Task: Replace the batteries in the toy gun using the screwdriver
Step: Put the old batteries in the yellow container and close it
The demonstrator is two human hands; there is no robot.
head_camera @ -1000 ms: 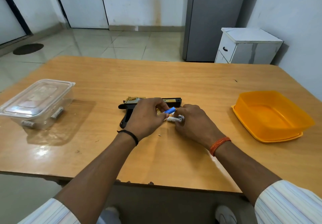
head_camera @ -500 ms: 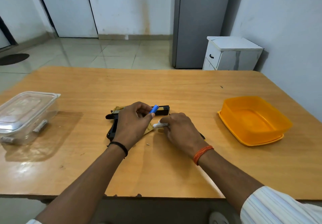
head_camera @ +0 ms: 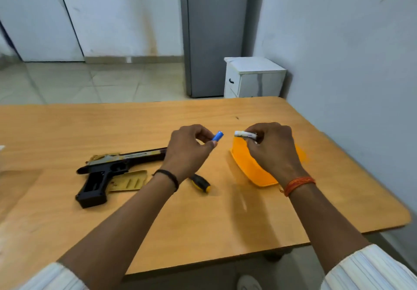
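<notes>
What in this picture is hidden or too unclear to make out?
- Screwdriver, head view: only its black-and-yellow handle shows; the left forearm covers the shaft.
- Orange tub: the right hand hides most of it, so any contents cannot be told.
- White battery and blue battery: labels too small and blurred to read.
- Toy gun: the left hand covers its muzzle.

Wooden table (head_camera: 203, 228), orange tub (head_camera: 248, 165), white cabinet (head_camera: 255, 77), grey fridge (head_camera: 214, 34)
</notes>
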